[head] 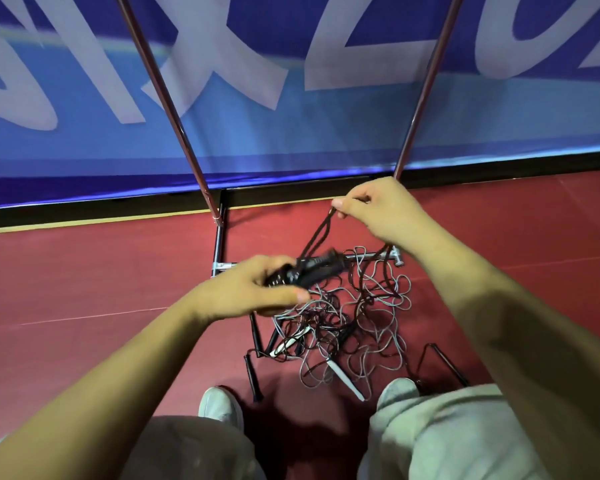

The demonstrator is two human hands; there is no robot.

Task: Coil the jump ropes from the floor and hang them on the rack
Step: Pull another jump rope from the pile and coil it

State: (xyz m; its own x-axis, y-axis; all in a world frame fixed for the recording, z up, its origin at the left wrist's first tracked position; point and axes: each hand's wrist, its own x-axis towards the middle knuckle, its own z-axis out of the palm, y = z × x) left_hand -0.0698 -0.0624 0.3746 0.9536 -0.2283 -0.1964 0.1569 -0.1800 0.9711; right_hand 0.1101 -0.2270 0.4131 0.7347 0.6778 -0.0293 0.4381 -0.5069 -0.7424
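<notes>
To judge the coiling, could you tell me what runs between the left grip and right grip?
Head view: doubled dark rope strands run from the black handles in the left grip up to the right grip, which pinches them.

Jump-rope handles (321, 266) lie in the fingers of the left hand (253, 289). A rope loop (321, 230) runs from them up to the pinching fingers of the right hand (381, 213), farther off and to the right. Under both, a tangle of jump ropes (357, 327) lies on the floor (101, 271), between the rack base (219, 237) beyond and two shoes (219, 405) nearer. The rack poles (167, 98) rise behind the fingers.
</notes>
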